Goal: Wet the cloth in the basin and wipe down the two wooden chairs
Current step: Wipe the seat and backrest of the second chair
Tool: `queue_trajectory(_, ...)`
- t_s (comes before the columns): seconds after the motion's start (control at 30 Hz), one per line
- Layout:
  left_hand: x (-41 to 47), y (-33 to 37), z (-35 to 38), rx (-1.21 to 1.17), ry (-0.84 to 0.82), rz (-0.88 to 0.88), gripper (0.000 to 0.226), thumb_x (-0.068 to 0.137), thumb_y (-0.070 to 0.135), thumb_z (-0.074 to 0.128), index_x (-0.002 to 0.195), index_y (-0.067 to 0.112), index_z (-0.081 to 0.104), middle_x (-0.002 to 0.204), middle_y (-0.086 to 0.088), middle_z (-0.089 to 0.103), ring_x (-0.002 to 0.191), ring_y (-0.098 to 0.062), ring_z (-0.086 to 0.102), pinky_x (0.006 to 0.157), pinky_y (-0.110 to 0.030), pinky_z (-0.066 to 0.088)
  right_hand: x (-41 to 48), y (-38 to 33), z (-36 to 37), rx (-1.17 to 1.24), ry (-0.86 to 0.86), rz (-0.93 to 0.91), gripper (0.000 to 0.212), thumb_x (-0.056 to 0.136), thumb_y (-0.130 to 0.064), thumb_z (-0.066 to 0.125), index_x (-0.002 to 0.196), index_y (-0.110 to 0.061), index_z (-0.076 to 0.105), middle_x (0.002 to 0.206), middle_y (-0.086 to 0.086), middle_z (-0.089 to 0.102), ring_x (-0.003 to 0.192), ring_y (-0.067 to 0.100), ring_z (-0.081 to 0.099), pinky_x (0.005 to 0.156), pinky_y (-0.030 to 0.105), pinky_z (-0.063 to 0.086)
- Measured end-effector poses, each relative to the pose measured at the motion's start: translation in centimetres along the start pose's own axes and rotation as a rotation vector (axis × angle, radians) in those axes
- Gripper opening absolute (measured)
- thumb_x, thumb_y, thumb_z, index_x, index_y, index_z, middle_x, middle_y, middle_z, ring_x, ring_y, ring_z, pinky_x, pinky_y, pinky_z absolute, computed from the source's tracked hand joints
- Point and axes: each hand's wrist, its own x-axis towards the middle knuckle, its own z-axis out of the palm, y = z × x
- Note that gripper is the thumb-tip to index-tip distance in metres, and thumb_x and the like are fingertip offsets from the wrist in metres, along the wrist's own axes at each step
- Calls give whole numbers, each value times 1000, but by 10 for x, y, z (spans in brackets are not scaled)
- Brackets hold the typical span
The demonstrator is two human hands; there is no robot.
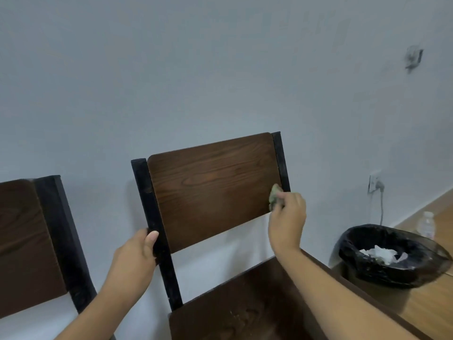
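A dark wooden chair (pixel 210 190) with black posts faces me in front of a pale wall, its seat at the bottom of the view. My left hand (pixel 136 256) grips the chair's left black post below the backrest. My right hand (pixel 286 217) holds a small greenish cloth (pixel 275 195) bunched in its fingers and pressed against the lower right corner of the backrest. A second wooden chair (pixel 27 244) stands at the left edge, partly cut off. The basin is out of view.
A bin lined with a black bag (pixel 389 256), with crumpled white paper inside, stands on the wooden floor at the right. Behind it are a clear plastic bottle (pixel 427 224) and a wall socket (pixel 375 184) with a plug and cable.
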Motion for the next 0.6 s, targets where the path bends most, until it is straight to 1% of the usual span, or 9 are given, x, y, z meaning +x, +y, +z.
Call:
queue_trajectory(0.03,0,0,0,-4,2,-5,34,108,34,36,106,12,62,92,-10,69,92,-29,69,89,-53,60,18,2,-1,-38,50,87,17,100,-2,57,104,-9,72,101,4,62,97,15,56,88,30,56)
queue_trajectory(0.07,0,1,1,-3,3,-11,34,107,34,36,107,12,63,92,-10,69,92,-29,69,89,-53,60,35,-1,1,-63,68,96,18,100,1,56,107,-6,71,103,5,62,99,15,55,91,32,55)
queue_trajectory(0.23,-1,2,1,-13,-3,-23,36,107,34,37,112,10,62,102,-13,70,96,-31,70,91,-52,60,114,-73,20,40,96,-103,19,101,-3,55,98,-5,74,98,2,59,98,15,52,84,20,43)
queue_trajectory(0.3,-3,3,1,-20,-7,-27,34,107,33,37,115,11,60,105,-12,69,99,-30,70,92,-48,60,129,-89,26,45,99,-173,19,98,3,56,98,-5,74,101,5,62,102,16,54,83,17,42)
queue_trajectory(0.37,-5,6,1,-35,-14,-21,34,107,33,36,118,12,60,106,-10,68,101,-30,70,93,-48,60,115,-79,28,49,121,-189,19,98,5,56,100,-6,72,100,2,60,101,15,53,84,19,43)
queue_trajectory(0.43,-8,7,-1,-29,-13,-6,32,107,34,36,114,15,61,100,-6,69,98,-28,70,93,-48,60,81,-57,26,72,151,-113,18,98,2,57,103,-7,71,101,0,58,99,11,50,87,26,51)
queue_trajectory(0.5,-10,6,-3,-21,-12,7,32,107,36,36,109,17,61,94,-3,69,94,-25,71,91,-49,61,41,-41,25,98,140,-86,16,97,3,61,104,-7,71,102,4,61,99,10,52,88,33,57)
queue_trajectory(0.53,-10,4,-3,-29,-14,9,33,107,36,36,110,16,62,94,-3,69,93,-25,71,91,-49,61,20,-41,27,113,114,-130,15,95,3,63,103,-7,71,101,5,63,97,12,54,85,33,58)
queue_trajectory(0.6,-7,1,-3,-43,-15,11,35,107,38,35,109,16,63,95,-6,71,92,-26,71,90,-51,61,-24,-54,35,144,15,-317,17,91,5,69,103,-7,72,99,6,65,95,16,57,82,28,58)
